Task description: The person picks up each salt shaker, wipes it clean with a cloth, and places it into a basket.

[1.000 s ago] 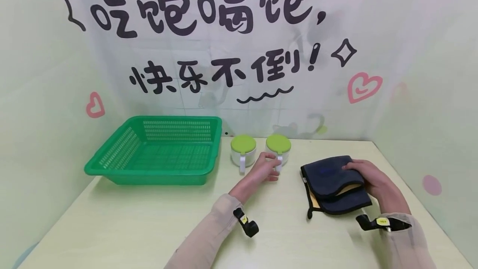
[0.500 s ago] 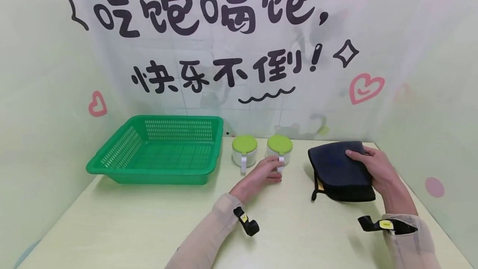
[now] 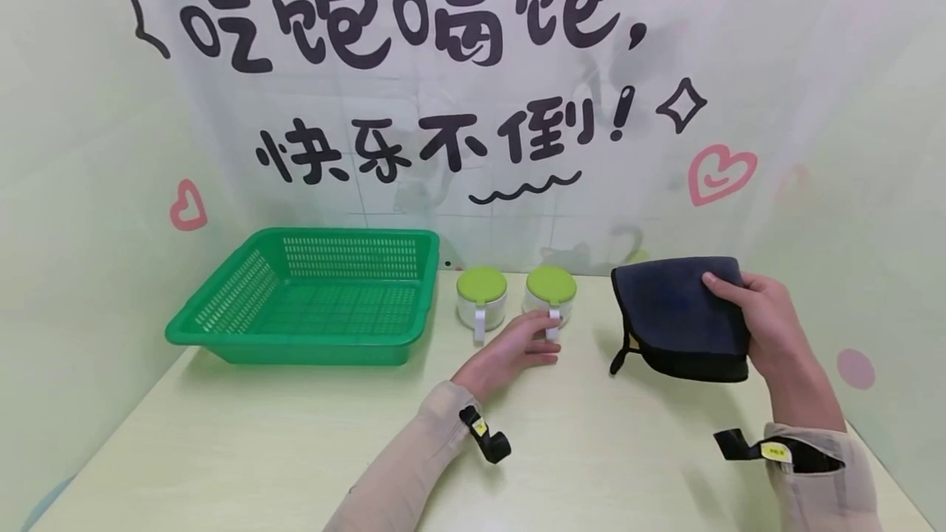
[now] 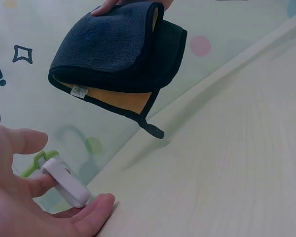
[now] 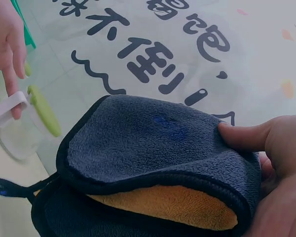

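Pale green walls with big black lettering back a light wooden table (image 3: 296, 433), and from the head view the landmark is the green basket (image 3: 310, 298) at its far left. Just right of the basket stand two green-lidded jars; the left hand (image 3: 517, 343) rests at the right jar (image 3: 550, 295), fingers on its white handle. Well right of the basket, the right hand (image 3: 769, 327) holds a folded dark cloth (image 3: 676, 314) lifted off the table, thumb on top, a loop dangling at its lower left corner.

Over to the left wrist view: fingers (image 4: 44, 185) curl around the white handle (image 4: 64, 181), thumb below it. Beyond, the cloth (image 4: 113, 49) hangs in the air, its orange inner side and a small label showing.

Right wrist view now: the thumb (image 5: 241, 136) presses the cloth's (image 5: 148, 148) dark top layer, fingers underneath, orange lining peeking at the fold. Far left, the jar (image 5: 24, 126) with the other hand's fingers (image 5: 12, 64) on its handle.
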`<action>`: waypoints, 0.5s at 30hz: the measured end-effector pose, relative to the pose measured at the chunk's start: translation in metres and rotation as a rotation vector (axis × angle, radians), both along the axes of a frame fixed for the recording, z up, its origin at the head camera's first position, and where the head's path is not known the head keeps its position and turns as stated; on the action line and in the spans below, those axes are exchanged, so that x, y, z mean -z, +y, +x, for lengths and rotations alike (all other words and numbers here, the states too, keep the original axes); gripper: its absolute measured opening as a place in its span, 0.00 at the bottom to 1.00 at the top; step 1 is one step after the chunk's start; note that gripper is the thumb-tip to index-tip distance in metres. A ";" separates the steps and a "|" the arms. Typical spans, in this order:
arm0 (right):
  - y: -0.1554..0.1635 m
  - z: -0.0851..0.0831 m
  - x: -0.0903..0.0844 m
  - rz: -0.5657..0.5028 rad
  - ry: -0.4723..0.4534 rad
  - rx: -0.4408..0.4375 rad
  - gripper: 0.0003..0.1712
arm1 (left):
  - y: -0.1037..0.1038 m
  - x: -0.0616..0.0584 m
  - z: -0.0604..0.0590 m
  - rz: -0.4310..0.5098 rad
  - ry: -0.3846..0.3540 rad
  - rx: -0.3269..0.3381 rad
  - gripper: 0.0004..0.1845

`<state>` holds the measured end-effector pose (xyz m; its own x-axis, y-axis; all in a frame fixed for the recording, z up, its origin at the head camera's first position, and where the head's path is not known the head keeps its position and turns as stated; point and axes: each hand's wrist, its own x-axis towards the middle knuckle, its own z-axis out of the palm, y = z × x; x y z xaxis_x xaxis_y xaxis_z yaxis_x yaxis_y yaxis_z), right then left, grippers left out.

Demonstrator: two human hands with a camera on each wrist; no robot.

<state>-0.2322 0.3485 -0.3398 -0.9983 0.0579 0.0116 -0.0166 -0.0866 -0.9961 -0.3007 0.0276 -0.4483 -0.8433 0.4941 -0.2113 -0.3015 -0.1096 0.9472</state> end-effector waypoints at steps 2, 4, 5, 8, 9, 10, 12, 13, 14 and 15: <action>-0.001 0.001 -0.001 -0.019 0.011 0.004 0.10 | -0.001 0.001 -0.001 0.003 0.002 0.007 0.23; -0.002 0.002 -0.002 -0.024 0.015 0.009 0.10 | -0.001 0.002 -0.001 0.010 0.000 0.012 0.24; -0.002 0.002 -0.002 -0.022 0.014 0.009 0.09 | -0.001 0.003 -0.002 0.011 -0.001 0.016 0.24; -0.003 0.002 -0.002 -0.007 0.010 0.012 0.09 | -0.001 0.004 -0.002 0.007 0.000 0.019 0.25; -0.003 0.001 -0.002 -0.003 0.008 0.012 0.08 | -0.002 0.004 -0.002 0.002 0.003 0.020 0.25; -0.003 0.001 -0.002 0.000 0.006 0.012 0.08 | -0.002 0.004 -0.002 -0.005 0.008 0.023 0.25; -0.003 0.001 -0.003 0.006 0.007 0.011 0.08 | -0.002 0.003 -0.002 -0.016 0.013 0.025 0.25; -0.003 0.001 -0.003 0.009 0.009 0.011 0.09 | -0.002 0.003 -0.002 -0.020 0.014 0.025 0.24; -0.003 0.001 -0.003 0.010 0.010 0.009 0.09 | -0.002 0.002 -0.002 -0.022 0.014 0.025 0.23; -0.004 0.001 -0.003 0.011 0.011 0.007 0.09 | -0.002 0.002 -0.002 -0.025 0.014 0.022 0.22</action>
<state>-0.2316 0.3450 -0.3365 -0.9976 0.0652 0.0234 -0.0283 -0.0755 -0.9967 -0.3026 0.0254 -0.4500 -0.8352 0.5076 -0.2116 -0.2900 -0.0795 0.9537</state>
